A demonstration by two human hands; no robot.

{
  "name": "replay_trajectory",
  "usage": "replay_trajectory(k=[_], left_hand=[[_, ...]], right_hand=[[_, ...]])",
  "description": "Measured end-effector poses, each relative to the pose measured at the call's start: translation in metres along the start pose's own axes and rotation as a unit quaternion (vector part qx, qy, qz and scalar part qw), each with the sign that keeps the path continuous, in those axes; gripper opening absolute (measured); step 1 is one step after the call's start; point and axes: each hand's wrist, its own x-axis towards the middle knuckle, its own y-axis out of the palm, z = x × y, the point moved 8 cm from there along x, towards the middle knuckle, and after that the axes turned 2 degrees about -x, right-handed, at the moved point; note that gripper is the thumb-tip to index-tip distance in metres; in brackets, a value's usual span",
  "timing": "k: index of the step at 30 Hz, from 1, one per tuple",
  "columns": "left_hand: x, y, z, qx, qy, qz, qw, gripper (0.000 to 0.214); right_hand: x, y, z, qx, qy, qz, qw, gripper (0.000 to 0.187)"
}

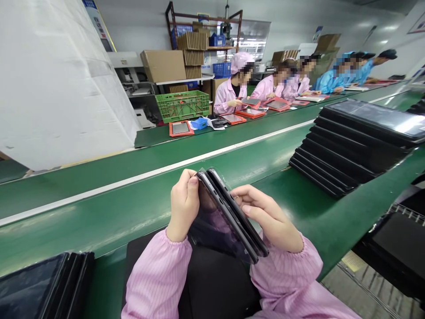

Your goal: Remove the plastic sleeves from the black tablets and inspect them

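Note:
I hold a dark tablet (pixel 229 217) on edge, wrapped in a clear plastic bag, just in front of my chest. My left hand (pixel 183 204) grips its left face, thumb pressed at the top corner. My right hand (pixel 268 217) closes around the right side, fingers lying along the tablet's back edge. Both wrists are in pink striped sleeves. A black mat (pixel 212 283) lies under my forearms.
A green conveyor belt (pixel 133 186) with a white stripe runs in front of me. A fanned stack of bagged tablets (pixel 352 146) lies at the right, another stack (pixel 43 285) at lower left. Several workers (pixel 232 88) sit across the line with red trays (pixel 181 128). A green crate (pixel 182 105) stands behind them.

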Motion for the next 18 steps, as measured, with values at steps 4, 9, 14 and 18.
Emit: replay_trajectory(k=[4, 9, 14, 18], left_hand=[[0.0, 0.0, -0.001, 0.008, 0.005, -0.005, 1.0, 0.047], [0.006, -0.001, -0.002, 0.033, 0.019, -0.023, 0.999, 0.05], [0.007, 0.0, 0.004, 0.027, 0.01, -0.025, 0.999, 0.049], [0.006, 0.001, 0.003, 0.03, 0.007, -0.028, 0.999, 0.05]], right_hand=[[0.002, 0.001, -0.001, 0.02, -0.005, 0.003, 1.0, 0.023], [0.011, 0.002, -0.006, 0.019, -0.005, 0.006, 1.0, 0.024], [0.015, 0.001, -0.01, 0.009, 0.0, 0.002, 1.0, 0.025], [0.014, 0.001, -0.011, 0.017, 0.012, 0.005, 1.0, 0.025]])
